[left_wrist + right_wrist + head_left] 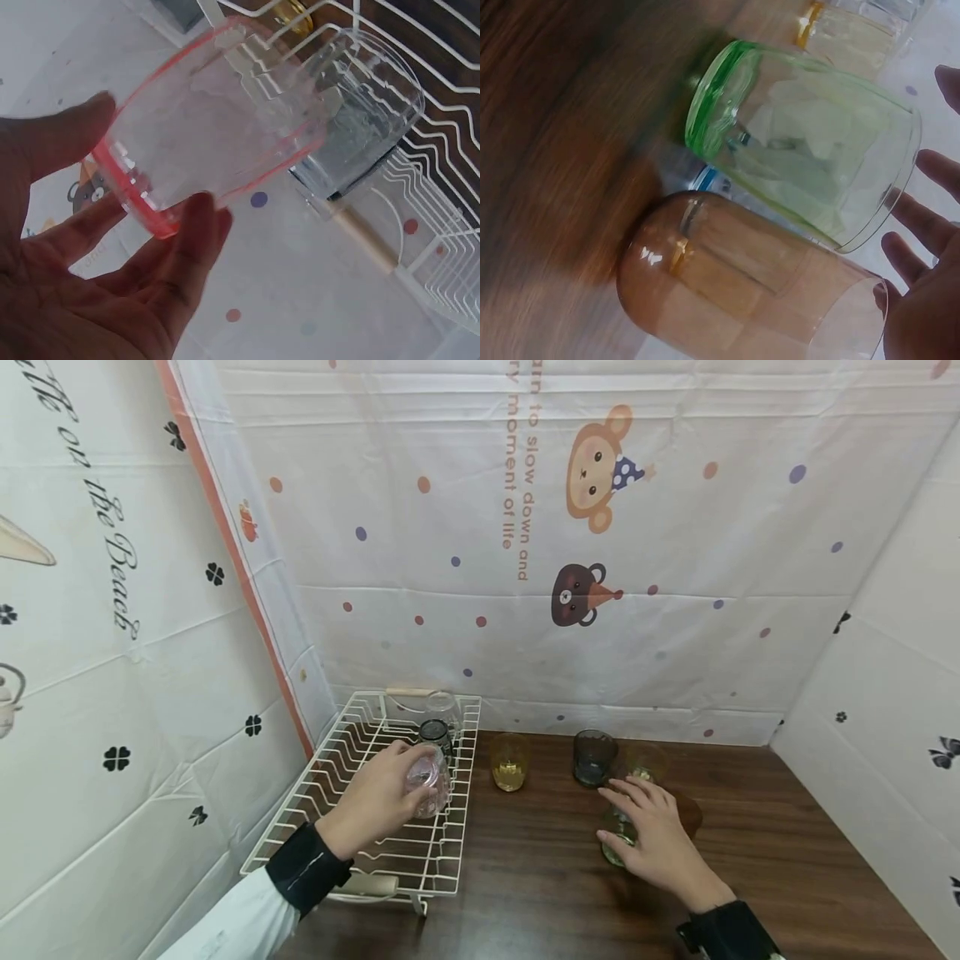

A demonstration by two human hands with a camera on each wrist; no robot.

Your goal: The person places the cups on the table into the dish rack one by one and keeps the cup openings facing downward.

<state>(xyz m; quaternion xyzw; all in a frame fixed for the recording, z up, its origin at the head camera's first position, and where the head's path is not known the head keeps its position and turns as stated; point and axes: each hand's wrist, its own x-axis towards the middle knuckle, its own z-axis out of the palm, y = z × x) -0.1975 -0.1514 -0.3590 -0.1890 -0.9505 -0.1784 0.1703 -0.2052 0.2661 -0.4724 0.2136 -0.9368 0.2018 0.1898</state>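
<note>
Rack point(341, 827) sits left on the tabletop point(525, 877), two glasses point(437, 727) at its back, more glasses point(551, 762) standing to its right.

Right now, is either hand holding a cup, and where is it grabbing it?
The left hand holds a pink glass by its side near the rim, over the dish rack. The right hand is open above a green glass, holding nothing.

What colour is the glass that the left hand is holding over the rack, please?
Pink glass, clear with a pink rim; the left wrist view shows it best.

eight glasses point(508, 762), one dish rack point(352, 735), two hands point(375, 799)
</note>
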